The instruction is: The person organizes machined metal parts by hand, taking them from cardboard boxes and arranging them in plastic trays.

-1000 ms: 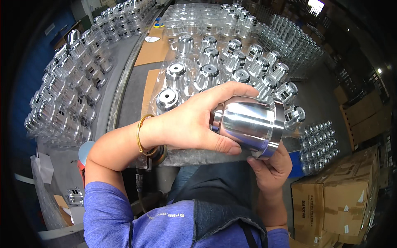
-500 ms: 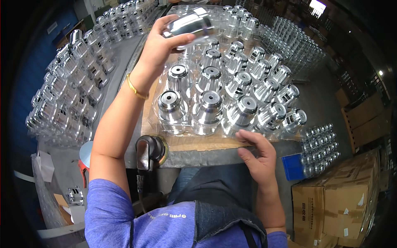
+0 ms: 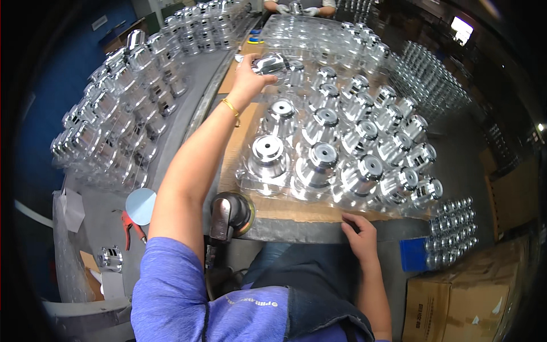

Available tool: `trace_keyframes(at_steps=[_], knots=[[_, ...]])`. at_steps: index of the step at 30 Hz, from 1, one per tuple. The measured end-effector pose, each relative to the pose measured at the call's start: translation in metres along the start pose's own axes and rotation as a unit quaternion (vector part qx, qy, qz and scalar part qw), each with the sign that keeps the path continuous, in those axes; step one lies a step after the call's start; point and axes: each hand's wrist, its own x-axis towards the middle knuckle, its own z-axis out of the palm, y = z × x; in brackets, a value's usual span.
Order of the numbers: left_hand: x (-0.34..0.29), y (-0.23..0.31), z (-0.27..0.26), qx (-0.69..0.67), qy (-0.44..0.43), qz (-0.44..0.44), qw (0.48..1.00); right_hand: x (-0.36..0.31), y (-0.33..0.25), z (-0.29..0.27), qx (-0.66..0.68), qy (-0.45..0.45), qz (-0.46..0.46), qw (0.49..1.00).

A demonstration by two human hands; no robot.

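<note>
My left hand reaches far across the table, its fingers wrapped round a shiny cup-shaped metal part that lies tilted on its side in the grip. Beneath and beside it, a clear plastic tray bears rows of the same metal parts, standing narrow end up with a dark hole in each top. By the table's front edge, my right hand is open and holds nothing, its thumb and fingers apart. A round-headed power sander rests at the front edge, beside my left forearm.
Stacked trays of metal parts line the left bench. There lie red-handled pliers and a pale blue disc. Cardboard boxes and a blue bin stand at right. Across the table, a co-worker's gloved hands hold a metal part.
My left hand has carried the metal part away from me and down toward the tray's far left area. My right hand is lower beside the table edge. The whole view has shifted.
</note>
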Motion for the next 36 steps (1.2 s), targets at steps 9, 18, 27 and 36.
trace_keyframes(at_steps=[9, 18, 27, 36], knots=[[0.003, -0.016, -0.018, 0.033, 0.059, -0.034, 0.997, -0.002, 0.007, 0.007, -0.201, 0.043, -0.036, 0.978], [0.0, -0.013, 0.003, 0.08, -0.053, 0.065, 0.993, -0.001, -0.002, 0.023, -0.262, 0.038, 0.009, 0.964], [0.016, 0.003, 0.046, 0.303, -0.323, 0.026, 0.896, -0.004, 0.042, 0.038, -0.294, 0.197, -0.17, 0.92], [0.1, -0.011, 0.089, 0.296, -0.236, 0.011, 0.925, -0.004, 0.043, 0.033, -0.334, 0.182, -0.19, 0.905]])
